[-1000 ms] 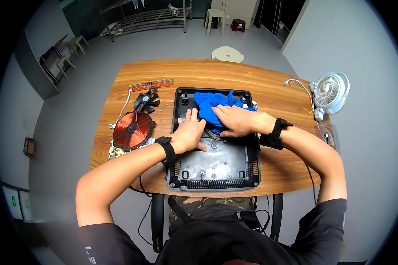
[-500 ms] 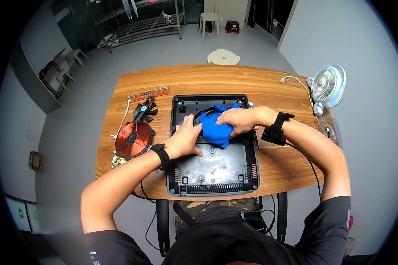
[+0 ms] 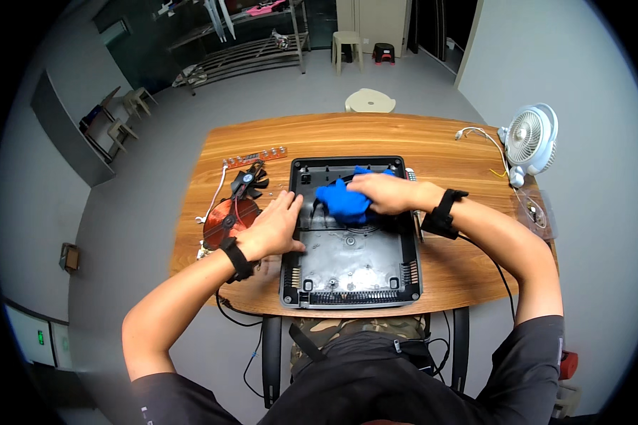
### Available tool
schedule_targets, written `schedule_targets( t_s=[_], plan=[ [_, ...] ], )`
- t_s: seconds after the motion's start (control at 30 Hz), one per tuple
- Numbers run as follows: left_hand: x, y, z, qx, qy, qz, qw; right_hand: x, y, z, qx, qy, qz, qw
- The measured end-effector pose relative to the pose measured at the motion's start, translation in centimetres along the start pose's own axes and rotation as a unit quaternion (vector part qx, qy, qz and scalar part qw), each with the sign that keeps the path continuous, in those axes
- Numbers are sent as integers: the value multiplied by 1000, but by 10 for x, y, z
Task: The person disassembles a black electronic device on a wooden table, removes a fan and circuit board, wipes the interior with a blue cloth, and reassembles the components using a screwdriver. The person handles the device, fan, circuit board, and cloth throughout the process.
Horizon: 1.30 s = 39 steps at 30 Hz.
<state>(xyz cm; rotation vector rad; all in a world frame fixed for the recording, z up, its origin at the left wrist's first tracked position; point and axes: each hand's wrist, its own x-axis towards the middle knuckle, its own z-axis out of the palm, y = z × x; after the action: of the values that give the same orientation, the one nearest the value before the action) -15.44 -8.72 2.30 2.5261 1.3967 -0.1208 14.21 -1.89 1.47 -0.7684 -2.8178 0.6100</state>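
Wooden table (image 3: pixel 390 134) | black casing (image 3: pixel 354 262) | hollow side up | long axis near-far

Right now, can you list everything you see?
Appliance housing: 1, black, centre
Cloth: 1, blue, in housing
Flat coil: 1, copper, left
Cooling fan: 1, black, beyond coil
Circuit board: 1, orange, far left
Desk fan: 1, whitish, right
Table: 1, brown, centre
Stools: 5+, mostly cream, floor
Rack: 1, grey, back
Cables: several, black/white, around table
Wrist straps: 2, black, worn
Left hand: 1, bare, over housing's rim
Right hand: 1, bare, gripping cloth
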Motion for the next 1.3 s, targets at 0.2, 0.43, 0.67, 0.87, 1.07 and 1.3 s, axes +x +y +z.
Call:
schedule_targets(
  t_s=[0.2,0.43,0.67,0.87,1.07,1.3],
  plan=[
    [-8,2,18,89,-49,18,995,29,-29,-2,-79,50,-10,996],
    [1,-13,29,84,-41,57,994,25,-40,22,-141,-39,-64,987],
    [-1,-13,27,48,-21,86,995,19,-44,30,-149,-44,-44,987],
    [0,-17,21,24,-20,92,995,33,-53,9,-110,-3,-70,991],
    [18,-35,17,25,-2,70,997,25,-100,21,-133,-26,-123,983],
    [34,-19,3,88,-53,34,994,28,-97,73,-154,-119,-93,976]
  ],
)
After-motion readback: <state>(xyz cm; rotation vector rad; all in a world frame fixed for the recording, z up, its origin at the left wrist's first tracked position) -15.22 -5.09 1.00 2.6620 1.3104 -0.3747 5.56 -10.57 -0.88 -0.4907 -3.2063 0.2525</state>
